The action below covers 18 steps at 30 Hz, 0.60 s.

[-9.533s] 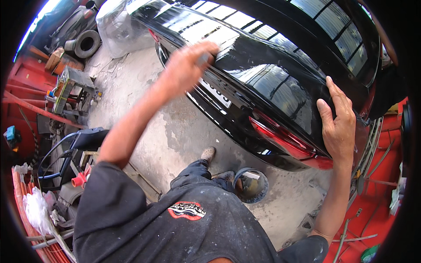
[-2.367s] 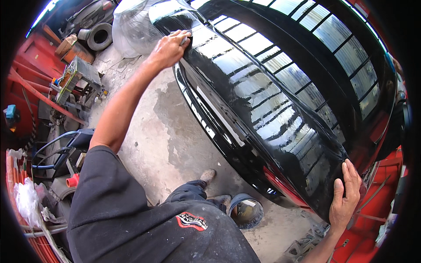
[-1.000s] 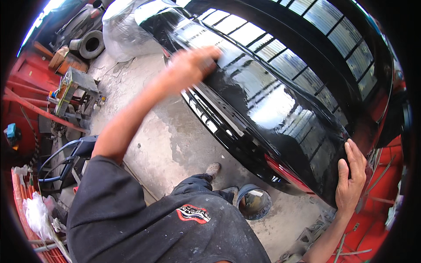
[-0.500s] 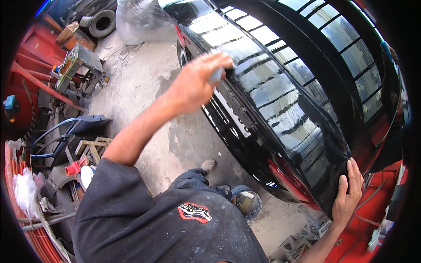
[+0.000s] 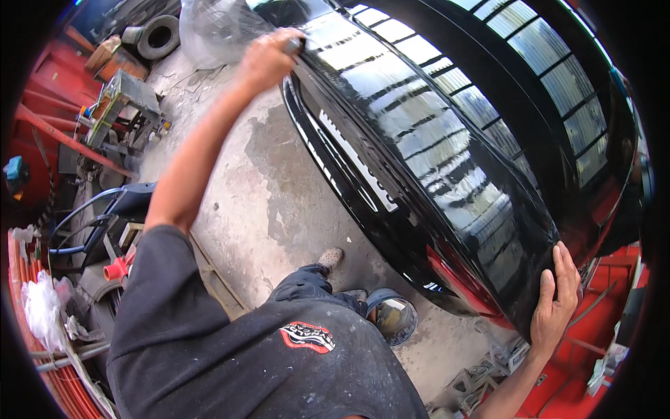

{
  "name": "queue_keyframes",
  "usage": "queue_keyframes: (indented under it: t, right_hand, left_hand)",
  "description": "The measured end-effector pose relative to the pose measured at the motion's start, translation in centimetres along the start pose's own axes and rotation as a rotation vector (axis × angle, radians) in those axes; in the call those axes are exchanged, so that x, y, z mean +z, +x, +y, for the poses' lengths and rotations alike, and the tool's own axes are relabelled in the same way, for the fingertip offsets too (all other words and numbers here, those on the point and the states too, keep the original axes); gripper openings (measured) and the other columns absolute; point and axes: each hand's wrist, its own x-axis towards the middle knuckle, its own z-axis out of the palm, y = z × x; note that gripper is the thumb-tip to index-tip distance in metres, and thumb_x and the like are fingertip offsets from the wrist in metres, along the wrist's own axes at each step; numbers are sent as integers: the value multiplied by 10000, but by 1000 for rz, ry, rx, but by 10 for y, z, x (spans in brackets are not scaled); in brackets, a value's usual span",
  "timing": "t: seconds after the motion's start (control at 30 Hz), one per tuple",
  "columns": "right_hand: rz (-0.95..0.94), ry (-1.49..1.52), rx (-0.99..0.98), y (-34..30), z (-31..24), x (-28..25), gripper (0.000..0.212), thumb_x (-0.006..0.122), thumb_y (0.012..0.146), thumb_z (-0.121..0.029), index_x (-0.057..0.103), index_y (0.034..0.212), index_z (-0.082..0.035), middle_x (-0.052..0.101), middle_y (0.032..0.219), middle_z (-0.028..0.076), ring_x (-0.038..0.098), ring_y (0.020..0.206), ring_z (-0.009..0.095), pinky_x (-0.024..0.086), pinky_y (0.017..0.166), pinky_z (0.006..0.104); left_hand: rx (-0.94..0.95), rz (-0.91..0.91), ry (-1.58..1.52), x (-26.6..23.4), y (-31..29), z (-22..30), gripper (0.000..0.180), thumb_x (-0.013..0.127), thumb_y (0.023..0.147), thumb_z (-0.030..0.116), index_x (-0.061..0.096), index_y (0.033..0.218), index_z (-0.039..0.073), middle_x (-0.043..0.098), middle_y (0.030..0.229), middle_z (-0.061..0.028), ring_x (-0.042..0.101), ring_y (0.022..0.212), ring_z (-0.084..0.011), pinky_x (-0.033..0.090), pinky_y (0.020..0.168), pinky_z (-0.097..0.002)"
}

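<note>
The glossy black trunk lid [image 5: 447, 150] of a car stretches diagonally before me, with bright roof panels mirrored in its streaked surface. My left hand [image 5: 269, 61] is at the far left end of the lid's rear edge, its fingers closed around a small grey pad [image 5: 292, 46]; most of the pad is hidden in the grip. At the near right corner, my right hand [image 5: 557, 300] lies with fingers stretched out against the black bodywork, holding nothing. Below that corner sits a red tail light [image 5: 460, 279]. A licence plate [image 5: 357, 162] is mounted on the rear face.
A bucket of liquid [image 5: 393, 318] stands on the concrete floor [image 5: 258, 209] by my feet, under the bumper. To the left are a metal stand [image 5: 125, 105], a tyre [image 5: 158, 37] and piled parts. Clear plastic sheeting [image 5: 220, 31] hangs near the car's far end.
My left hand has moved away and leftward along the lid's rear edge with the grey pad, uncovering more of the licence plate. My right hand has stayed at the near corner.
</note>
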Motion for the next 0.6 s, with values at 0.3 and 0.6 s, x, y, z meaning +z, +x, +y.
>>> queue_keyframes:
  t: [0.3,0.6]
  right_hand:
    - [17,-1,-5,6,-4,4,385,585,1051,-176,651,1400,-27,626,1463,139,544,1382,295,366,1190,392]
    - [45,20,15,4,-1,4,395,601,1053,-223,658,1404,-50,635,1457,126,546,1381,290,373,1193,396]
  left_hand:
    - [398,-225,-394,-6,-24,167,341,609,1030,131,685,1360,100,628,1460,-139,556,1404,-295,422,1207,-420]
    - [251,-266,-381,-7,24,110,348,490,1061,39,695,1339,84,705,1354,-131,643,1312,-270,500,1129,-398]
